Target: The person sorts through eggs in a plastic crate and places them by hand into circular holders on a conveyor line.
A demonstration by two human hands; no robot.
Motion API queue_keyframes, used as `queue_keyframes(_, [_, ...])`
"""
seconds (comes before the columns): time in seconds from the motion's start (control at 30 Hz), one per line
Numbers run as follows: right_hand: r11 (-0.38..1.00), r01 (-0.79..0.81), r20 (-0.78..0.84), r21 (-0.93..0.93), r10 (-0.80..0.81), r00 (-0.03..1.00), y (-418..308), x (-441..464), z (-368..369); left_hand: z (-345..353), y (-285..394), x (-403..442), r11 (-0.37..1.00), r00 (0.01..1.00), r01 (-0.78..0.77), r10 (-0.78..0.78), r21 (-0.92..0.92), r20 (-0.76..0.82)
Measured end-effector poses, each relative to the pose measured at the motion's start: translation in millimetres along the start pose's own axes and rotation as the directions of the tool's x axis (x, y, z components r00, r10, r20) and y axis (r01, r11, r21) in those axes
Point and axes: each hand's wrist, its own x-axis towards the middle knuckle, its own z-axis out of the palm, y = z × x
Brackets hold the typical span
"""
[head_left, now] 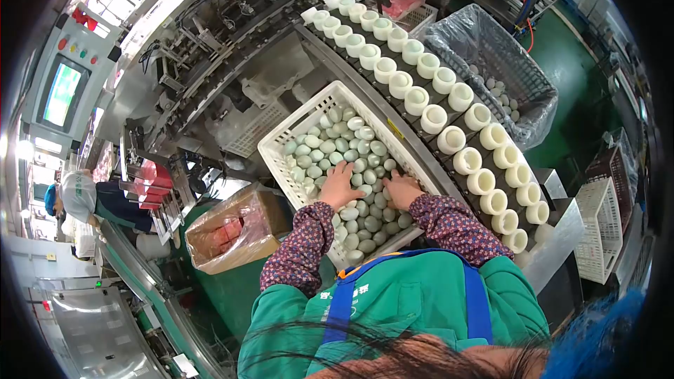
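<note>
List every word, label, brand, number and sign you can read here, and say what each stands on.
No text can be read with certainty.
White lettering on the green uniform: small and turned over from this angle, unreadable.
Yellow label on the metal rail beside the white cups: too small.
Control screen: lit, no legible words.
Co-worker's white top: possible marks, too blurred to tell.

left hand (338, 186) and right hand (402, 190) on eggs (327, 146) in crate (303, 118)
</note>
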Motion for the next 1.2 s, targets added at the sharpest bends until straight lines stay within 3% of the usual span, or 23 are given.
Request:
queue_keyframes(0.03, [1.000, 0.009, 0.000, -0.001, -0.009, 1.000, 0.5, -2.8, 0.7, 2.5, -2.7, -0.2, 1.000, 1.000, -0.005, 0.005, 0.001, 0.004])
queue_keyframes(0.1, [0.999, 0.001, -0.003, 0.032, -0.001, 1.000, -2.1, -7.9, 1.5, 8.5, -4.6, -0.6, 0.995, 0.977, 0.071, -0.054, -0.076, 0.204])
queue_keyframes(0.17, [0.995, 0.015, -0.059, 0.100, -0.009, 0.998, -1.0, -6.9, 11.1, 24.1, 6.1, -7.9, 0.991, 0.992, 0.028, -0.043, 0.127, 0.118])
queue_keyframes(0.33, [0.987, -0.004, -0.033, 0.161, 0.009, 0.999, 2.3, -11.5, 4.0, 25.2, 34.4, -16.4, 0.992, 0.991, 0.053, -0.067, 0.117, 0.114])
queue_keyframes(0.4, [0.983, -0.017, 0.005, 0.181, 0.017, 1.000, 1.1, -13.3, 1.1, 29.5, 36.1, -21.4, 0.983, 0.997, -0.033, 0.019, 0.183, 0.077])
queue_keyframes(0.57, [0.997, 0.001, 0.065, 0.081, -0.006, 0.998, 3.4, -10.2, 14.0, 23.3, 44.7, -22.3, 0.967, 0.991, -0.085, 0.057, 0.238, 0.124])
queue_keyframes(0.77, [0.998, -0.036, 0.100, 0.052, 0.030, 0.995, 2.7, -9.2, 13.4, 28.5, 48.1, -21.1, 0.977, 0.990, -0.136, 0.128, 0.166, 0.058])
queue_keyframes(0.97, [0.998, -0.036, 0.131, 0.041, 0.031, 0.991, 7.5, -6.1, 19.4, 54.0, 17.7, -13.5, 0.986, 0.985, -0.145, 0.135, -0.088, -0.109])
queue_keyframes(1.0, [0.998, -0.040, 0.150, 0.057, 0.031, 0.988, 6.8, -8.2, 16.1, 56.5, 9.7, -10.5, 0.903, 0.998, 0.039, -0.052, -0.427, -0.018])
queue_keyframes(1.03, [0.997, -0.046, 0.144, 0.057, 0.037, 0.989, 5.8, -10.8, 13.6, 57.0, 6.9, -7.6, 0.682, 0.972, 0.233, -0.195, -0.693, 0.134])
queue_keyframes(1.07, [0.993, -0.054, 0.126, 0.105, 0.041, 0.991, 3.3, -14.3, 9.2, 28.3, 24.9, -15.2, 0.352, 0.941, 0.336, -0.162, -0.874, 0.297])
queue_keyframes(1.1, [0.987, -0.061, 0.109, 0.152, 0.044, 0.993, 1.3, -17.5, 4.8, 21.4, 27.5, -17.8, 0.355, 0.943, 0.331, -0.157, -0.874, 0.293])
queue_keyframes(1.17, [0.964, -0.040, 0.166, 0.262, -0.004, 0.986, 3.0, -26.4, -13.3, 10.9, 29.2, -24.7, -0.205, 0.856, 0.400, -0.265, -0.893, 0.444])
queue_keyframes(1.2, [0.760, -0.043, 0.185, 0.649, -0.102, 0.978, 8.7, -26.4, -9.1, 1.9, 31.8, -26.8, -0.281, 0.858, 0.388, -0.239, -0.878, 0.456])
